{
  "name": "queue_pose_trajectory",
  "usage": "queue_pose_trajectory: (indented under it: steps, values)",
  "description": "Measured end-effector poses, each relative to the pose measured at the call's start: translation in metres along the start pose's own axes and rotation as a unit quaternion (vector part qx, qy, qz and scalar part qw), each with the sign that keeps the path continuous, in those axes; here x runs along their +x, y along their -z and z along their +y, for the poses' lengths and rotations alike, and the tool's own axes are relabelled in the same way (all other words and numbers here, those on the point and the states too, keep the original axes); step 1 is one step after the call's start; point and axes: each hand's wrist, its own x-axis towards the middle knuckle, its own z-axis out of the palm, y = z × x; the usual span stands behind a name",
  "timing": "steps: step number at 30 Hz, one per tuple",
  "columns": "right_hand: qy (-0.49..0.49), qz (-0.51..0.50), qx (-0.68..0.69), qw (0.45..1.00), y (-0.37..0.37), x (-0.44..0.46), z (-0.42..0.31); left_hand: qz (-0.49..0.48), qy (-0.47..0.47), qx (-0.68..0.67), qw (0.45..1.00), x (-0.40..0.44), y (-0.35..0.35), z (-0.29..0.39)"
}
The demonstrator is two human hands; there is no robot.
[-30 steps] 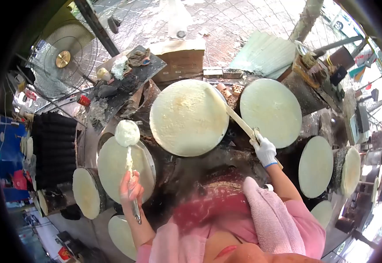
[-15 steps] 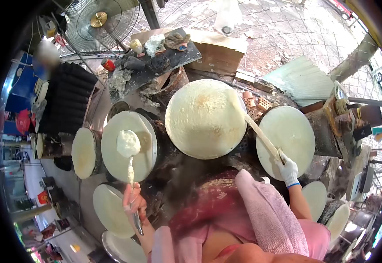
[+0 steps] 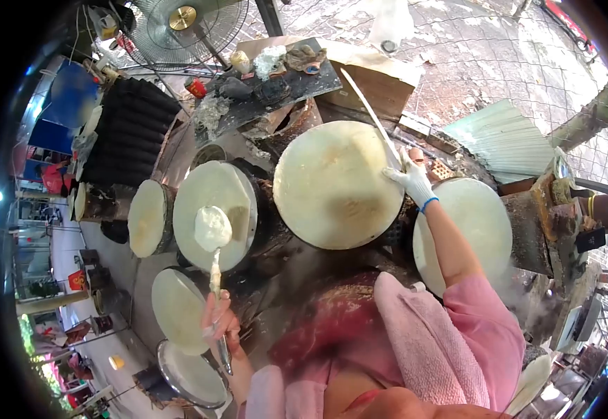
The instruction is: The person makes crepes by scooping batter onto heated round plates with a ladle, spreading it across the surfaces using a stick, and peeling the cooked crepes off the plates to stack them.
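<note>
My left hand (image 3: 220, 321) is bare and closed around the handle of a ladle. The ladle's round bowl (image 3: 213, 228), coated with pale batter, hangs over the lower part of a round pale griddle (image 3: 196, 192). My right hand (image 3: 413, 180) wears a white glove and grips a long flat stick (image 3: 369, 108) at the right edge of the large middle griddle (image 3: 332, 167). The stick points up and left past that griddle's rim. Below my right forearm lies another round griddle (image 3: 471, 230). A shadow falls on the middle griddle.
More round griddles (image 3: 149, 218) stand at the left and lower left. Behind the middle one are a dark board (image 3: 318, 80) with bags and a can, a cardboard box (image 3: 374, 84), and bricks. A fan (image 3: 182, 19) stands at the upper left, a corrugated sheet (image 3: 499, 140) at the right.
My right hand has moved from over the right griddle up to the middle griddle's edge, and the stick now points upward beyond its rim. The view has shifted. My left hand still holds the ladle.
</note>
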Motion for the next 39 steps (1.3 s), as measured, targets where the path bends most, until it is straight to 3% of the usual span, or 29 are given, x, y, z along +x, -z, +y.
queue_pose_trajectory:
  steps: [3,6,11,14,16,17,18,19,22,24,28,29,31,34,36,39]
  values:
    - [-0.069,-0.023,-0.178,0.981,-0.003,-0.010,-0.059,-0.012,0.036,-0.002,0.999,0.007,-0.002,0.007]
    - [-0.014,0.017,-0.188,0.982,-0.019,-0.023,-0.097,-0.001,0.051,0.013,0.999,0.015,0.002,0.022]
    - [-0.002,0.087,-0.135,0.987,-0.023,-0.079,-0.201,-0.004,0.115,0.081,0.990,0.054,0.003,0.066]
    - [-0.006,0.136,-0.094,0.986,-0.014,-0.108,-0.222,-0.022,0.169,0.171,0.970,0.087,0.014,0.103]
    - [-0.025,0.170,0.073,0.982,-0.003,-0.143,-0.242,-0.047,0.205,0.243,0.947,0.113,0.018,0.119]
    - [-0.032,0.189,0.107,0.976,0.005,-0.163,-0.245,0.088,0.222,0.191,0.952,0.127,0.011,0.125]
    - [-0.038,0.216,0.136,0.966,0.016,-0.185,-0.245,0.009,0.277,0.092,0.956,0.152,0.026,0.132]
    - [-0.053,0.252,0.112,0.960,0.028,-0.213,-0.247,-0.060,0.311,0.098,0.944,0.175,0.044,0.146]
    - [-0.135,0.331,0.123,0.926,0.082,-0.304,-0.244,-0.082,0.353,0.148,0.920,0.221,0.047,0.126]
    - [-0.127,0.382,0.180,0.897,0.116,-0.372,-0.230,-0.089,0.371,0.172,0.908,0.240,0.047,0.103]
    - [-0.280,0.432,0.082,0.853,0.201,-0.516,-0.226,-0.106,0.400,0.207,0.887,0.257,0.044,0.045]
    - [-0.248,0.451,0.071,0.854,0.236,-0.562,-0.184,-0.116,0.403,0.213,0.883,0.258,0.041,0.028]
    - [-0.288,0.487,0.020,0.824,0.286,-0.636,-0.169,-0.136,0.406,0.222,0.876,0.258,0.040,-0.008]
    - [-0.390,0.453,-0.230,0.768,0.366,-0.723,-0.176,-0.167,0.400,0.227,0.872,0.255,0.039,-0.060]
    - [-0.425,0.430,-0.271,0.749,0.433,-0.779,-0.162,-0.184,0.392,0.228,0.872,0.251,0.037,-0.090]
    - [-0.409,0.409,-0.444,0.684,0.483,-0.802,-0.172,-0.207,0.387,0.227,0.870,0.240,0.038,-0.125]
